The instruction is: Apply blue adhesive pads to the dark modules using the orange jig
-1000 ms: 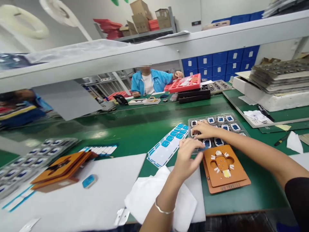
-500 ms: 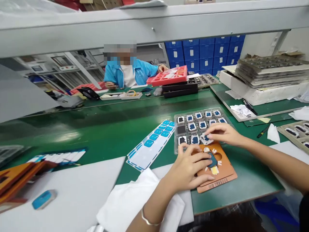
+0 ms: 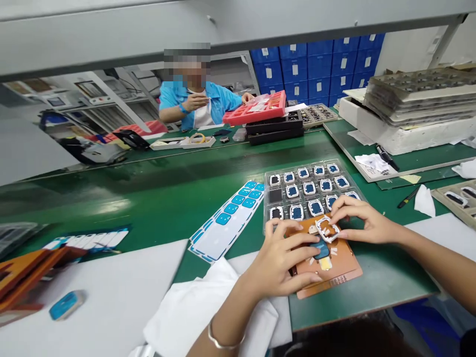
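Observation:
My right hand point(image 3: 359, 220) pinches a small white frame point(image 3: 327, 229) over the upper part of an orange fixture plate point(image 3: 345, 265). My left hand point(image 3: 286, 255) lies on the plate's left side, fingers spread, with fingertips at a dark blue piece point(image 3: 320, 248) set in the plate. Below that piece is a yellow-and-white tab point(image 3: 326, 263). Just behind the plate, a clear tray point(image 3: 275, 195) holds rows of white frames with blue centres. To its left lie white sheets with blue stickers point(image 3: 226, 218).
A white cloth point(image 3: 211, 307) lies beside my left forearm. Orange fixtures point(image 3: 29, 272) and a blue-topped part point(image 3: 66, 305) are at the left. Across the table, a person in blue point(image 3: 219, 101) sits behind a red tray point(image 3: 256, 107). Stacked trays point(image 3: 420, 99) stand at the right.
My right hand has moved from the clear tray to above the orange plate, with the white frame in its fingers. The person opposite has raised one hand.

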A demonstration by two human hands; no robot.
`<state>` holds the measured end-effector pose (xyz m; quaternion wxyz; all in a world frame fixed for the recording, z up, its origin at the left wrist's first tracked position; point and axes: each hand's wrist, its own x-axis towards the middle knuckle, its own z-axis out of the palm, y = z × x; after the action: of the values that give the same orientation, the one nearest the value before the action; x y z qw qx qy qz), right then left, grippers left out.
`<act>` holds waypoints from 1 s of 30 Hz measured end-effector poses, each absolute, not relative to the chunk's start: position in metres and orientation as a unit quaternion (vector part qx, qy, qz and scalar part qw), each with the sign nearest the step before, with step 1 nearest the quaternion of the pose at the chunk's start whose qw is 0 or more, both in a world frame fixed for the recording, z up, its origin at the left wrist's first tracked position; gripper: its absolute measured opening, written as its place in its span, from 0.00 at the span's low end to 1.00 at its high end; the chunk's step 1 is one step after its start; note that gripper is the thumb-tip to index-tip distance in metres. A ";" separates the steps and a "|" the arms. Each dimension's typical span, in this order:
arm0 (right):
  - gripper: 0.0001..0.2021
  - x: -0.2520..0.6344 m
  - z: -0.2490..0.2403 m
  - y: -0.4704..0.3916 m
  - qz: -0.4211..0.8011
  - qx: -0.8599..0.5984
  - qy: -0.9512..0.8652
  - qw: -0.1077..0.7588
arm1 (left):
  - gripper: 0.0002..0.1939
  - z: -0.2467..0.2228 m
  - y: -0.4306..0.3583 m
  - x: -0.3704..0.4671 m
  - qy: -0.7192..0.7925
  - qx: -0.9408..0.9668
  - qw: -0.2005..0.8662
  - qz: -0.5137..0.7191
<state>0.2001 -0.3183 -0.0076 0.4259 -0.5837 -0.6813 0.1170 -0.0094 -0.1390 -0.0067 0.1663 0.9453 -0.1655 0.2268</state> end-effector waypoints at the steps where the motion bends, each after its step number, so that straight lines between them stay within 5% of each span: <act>1: 0.09 0.203 -0.008 -0.318 0.120 -0.579 -0.685 0.426 | 0.18 -0.006 -0.139 -0.010 -0.165 0.946 0.162 0.226; 10: 0.07 0.201 -0.014 -0.315 0.069 -0.550 -0.709 0.436 | 0.14 -0.005 -0.144 -0.009 -0.120 0.942 0.177 0.257; 14: 0.08 0.181 -0.014 -0.317 0.028 -0.556 -0.711 0.430 | 0.21 -0.009 -0.145 -0.006 -0.036 0.932 0.181 0.312; 30: 0.05 0.166 -0.019 -0.315 0.012 -0.573 -0.710 0.408 | 0.22 -0.010 -0.147 -0.006 -0.015 0.946 0.213 0.244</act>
<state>0.1659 -0.3153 -0.0188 0.4084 -0.5732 -0.7103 0.0121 -0.0057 -0.1472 -0.0096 0.2128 0.9460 -0.0147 0.2442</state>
